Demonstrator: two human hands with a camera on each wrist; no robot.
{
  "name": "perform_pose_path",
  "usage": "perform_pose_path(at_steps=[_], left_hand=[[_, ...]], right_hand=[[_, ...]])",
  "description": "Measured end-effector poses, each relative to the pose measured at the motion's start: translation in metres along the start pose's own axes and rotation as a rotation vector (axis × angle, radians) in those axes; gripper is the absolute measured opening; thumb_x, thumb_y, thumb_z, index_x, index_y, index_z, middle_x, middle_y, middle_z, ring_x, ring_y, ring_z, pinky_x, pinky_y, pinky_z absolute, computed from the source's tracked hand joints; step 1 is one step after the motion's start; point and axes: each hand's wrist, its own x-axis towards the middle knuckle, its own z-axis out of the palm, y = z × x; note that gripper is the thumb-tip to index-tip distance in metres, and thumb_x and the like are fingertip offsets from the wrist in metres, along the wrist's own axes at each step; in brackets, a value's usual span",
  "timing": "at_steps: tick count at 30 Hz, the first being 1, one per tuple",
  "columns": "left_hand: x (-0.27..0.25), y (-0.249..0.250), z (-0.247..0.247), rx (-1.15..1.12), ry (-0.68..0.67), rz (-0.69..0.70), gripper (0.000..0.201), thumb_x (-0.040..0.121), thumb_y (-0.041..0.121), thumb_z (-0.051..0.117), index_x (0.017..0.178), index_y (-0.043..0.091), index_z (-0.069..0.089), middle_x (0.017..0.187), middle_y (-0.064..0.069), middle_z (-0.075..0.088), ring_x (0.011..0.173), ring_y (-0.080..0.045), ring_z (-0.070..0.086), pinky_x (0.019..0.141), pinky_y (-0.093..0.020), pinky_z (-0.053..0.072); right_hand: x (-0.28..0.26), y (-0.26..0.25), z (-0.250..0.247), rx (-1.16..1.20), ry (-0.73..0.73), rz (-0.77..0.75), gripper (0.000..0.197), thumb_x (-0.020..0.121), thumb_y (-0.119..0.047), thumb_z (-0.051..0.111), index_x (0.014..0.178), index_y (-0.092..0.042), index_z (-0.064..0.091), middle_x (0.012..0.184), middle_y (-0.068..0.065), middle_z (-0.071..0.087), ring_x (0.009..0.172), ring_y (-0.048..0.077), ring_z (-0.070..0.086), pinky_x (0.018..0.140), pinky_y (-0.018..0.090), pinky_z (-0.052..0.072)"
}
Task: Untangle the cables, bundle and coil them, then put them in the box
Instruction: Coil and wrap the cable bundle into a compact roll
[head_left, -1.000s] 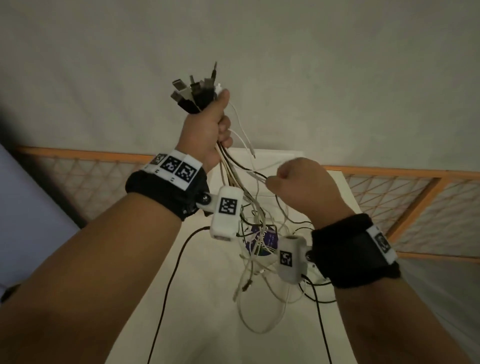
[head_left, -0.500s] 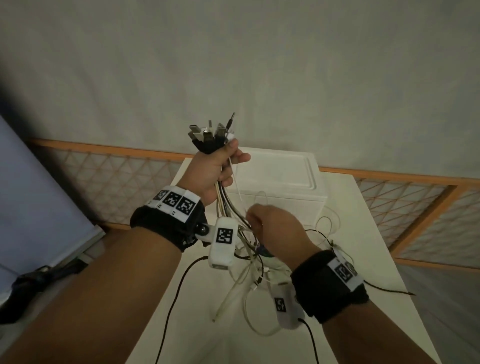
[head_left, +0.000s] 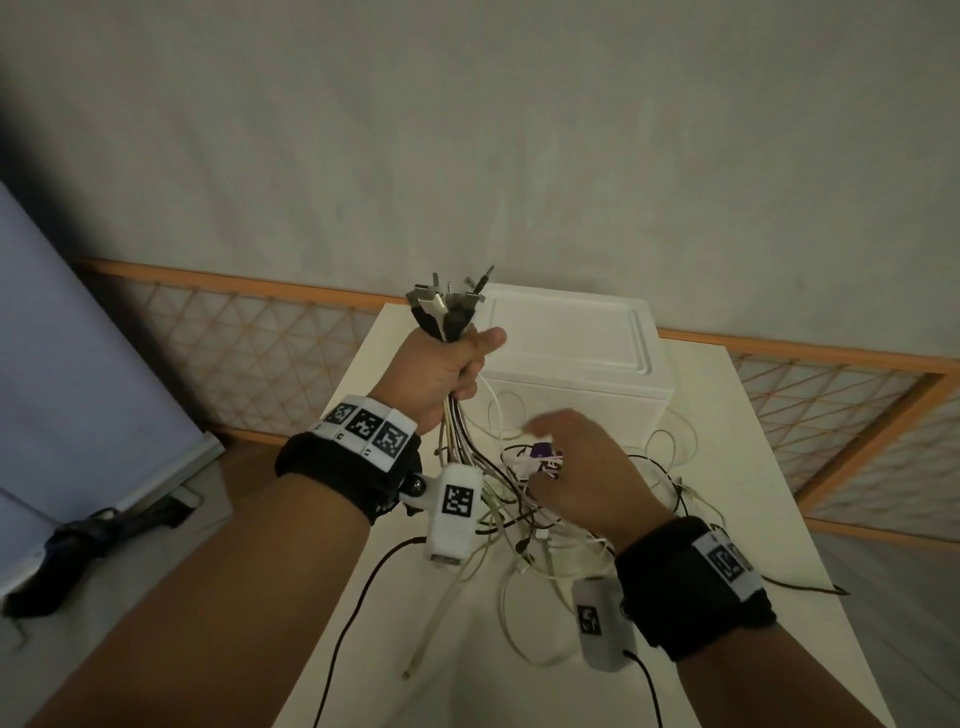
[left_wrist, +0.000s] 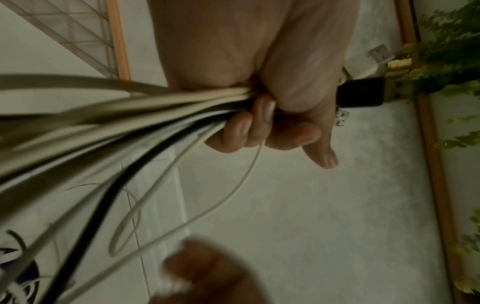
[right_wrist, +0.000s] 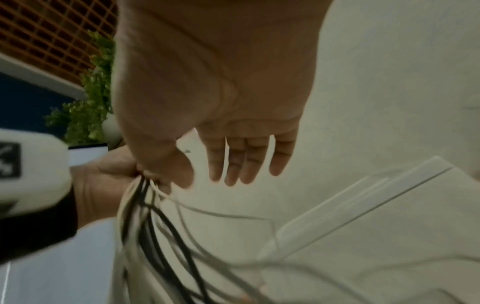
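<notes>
My left hand (head_left: 447, 369) grips a bundle of white and black cables (head_left: 460, 436) just below their plugs (head_left: 444, 306), which stick up above the fist. In the left wrist view the fingers (left_wrist: 249, 127) curl round the cable bundle (left_wrist: 155, 111). The loose ends hang down into a tangle (head_left: 530, 519) on the white table (head_left: 727, 519). My right hand (head_left: 576, 462) hovers over the tangle with fingers straight and spread, holding nothing; the right wrist view shows its bare palm and fingers (right_wrist: 244, 162). The white foam box (head_left: 571, 364) stands shut behind the hands.
A purple-and-white item (head_left: 540, 457) lies under the tangle. An orange-framed lattice rail (head_left: 234, 332) runs behind the table, with a grey wall above. A dark umbrella (head_left: 88, 540) lies on the floor at left. Green plants (left_wrist: 446, 67) show in the wrist views.
My left hand has come down with the bundle from head height to just above the table. My right hand, earlier a fist pinching cables, has let go and spread its fingers.
</notes>
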Motion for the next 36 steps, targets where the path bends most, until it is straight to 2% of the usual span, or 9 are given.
perform_pose_path(at_steps=[4,8,15,20,24,27,30,32,36], left_hand=[[-0.013,-0.002,0.020,0.120,-0.093,0.028,0.028,0.089,0.012,0.064,0.063,0.020,0.056,0.050,0.010,0.052,0.048,-0.005,0.048,0.052,-0.022,0.040],[-0.018,0.005,0.028,0.151,-0.062,0.034,0.009,0.085,0.027,0.066,0.093,0.023,0.066,0.094,0.008,0.069,0.102,-0.011,0.062,0.094,-0.038,0.048],[-0.015,0.005,0.013,0.024,0.054,0.078,0.013,0.090,0.025,0.062,0.094,0.013,0.065,0.097,0.002,0.070,0.077,0.007,0.062,0.094,-0.031,0.044],[0.001,0.014,-0.016,-0.376,0.243,-0.063,0.016,0.086,0.031,0.067,0.083,0.016,0.062,0.075,0.002,0.072,0.061,-0.006,0.060,0.060,-0.022,0.049],[0.009,-0.013,-0.055,-0.504,0.475,-0.229,0.022,0.079,0.032,0.075,0.087,0.014,0.064,0.070,0.002,0.069,0.059,-0.007,0.063,0.060,-0.024,0.051],[-0.005,-0.043,-0.077,-0.072,0.298,-0.420,0.051,0.057,0.052,0.083,0.089,0.018,0.063,0.083,-0.003,0.069,0.073,-0.015,0.063,0.071,-0.030,0.050],[-0.012,-0.056,-0.090,0.437,0.271,-0.544,0.115,0.032,0.072,0.084,0.124,0.010,0.053,0.110,-0.004,0.061,0.098,-0.021,0.060,0.088,-0.037,0.051],[-0.012,-0.053,-0.082,0.624,0.289,-0.409,0.133,0.037,0.065,0.087,0.145,0.011,0.030,0.130,0.001,0.051,0.121,-0.023,0.051,0.102,-0.041,0.043],[-0.018,-0.035,-0.014,0.884,-0.200,0.059,0.123,0.055,0.032,0.092,0.152,0.022,0.016,0.133,0.012,0.046,0.124,-0.007,0.042,0.105,-0.027,0.034]], right_hand=[[0.029,-0.030,-0.006,0.630,-0.026,-0.042,0.084,0.068,-0.020,0.080,0.139,-0.016,0.034,0.129,-0.001,0.055,0.120,0.011,0.052,0.101,0.030,0.042],[0.047,-0.045,0.001,0.793,-0.118,-0.019,0.078,0.073,-0.001,0.074,0.138,-0.017,0.034,0.131,0.001,0.054,0.119,0.014,0.055,0.096,0.038,0.051],[0.042,-0.047,0.019,0.579,-0.225,-0.002,0.067,0.079,-0.010,0.065,0.138,-0.020,0.036,0.111,-0.002,0.063,0.097,0.012,0.062,0.084,0.031,0.053],[0.024,-0.028,0.037,0.318,-0.307,0.009,0.006,0.086,-0.012,0.058,0.086,-0.017,0.058,0.070,-0.003,0.062,0.061,0.004,0.059,0.061,0.022,0.049],[0.029,0.004,0.024,0.049,-0.251,-0.019,0.021,0.090,-0.027,0.058,0.083,-0.007,0.057,0.078,0.012,0.060,0.073,0.023,0.058,0.067,0.033,0.041],[0.038,0.012,0.002,0.014,-0.203,-0.067,0.015,0.091,-0.026,0.058,0.084,-0.012,0.056,0.076,0.003,0.057,0.070,0.017,0.053,0.063,0.028,0.037],[0.048,0.005,-0.023,-0.080,-0.161,-0.109,0.011,0.091,-0.025,0.056,0.091,-0.014,0.059,0.081,-0.001,0.058,0.075,0.013,0.051,0.065,0.026,0.037],[0.055,-0.002,-0.030,-0.208,-0.200,-0.144,0.014,0.091,-0.025,0.053,0.093,-0.012,0.059,0.086,0.001,0.059,0.083,0.019,0.054,0.073,0.034,0.044],[0.060,-0.033,-0.027,-0.326,-0.277,-0.195,0.013,0.088,-0.018,0.053,0.095,-0.011,0.062,0.093,0.004,0.061,0.093,0.023,0.059,0.077,0.035,0.045]])
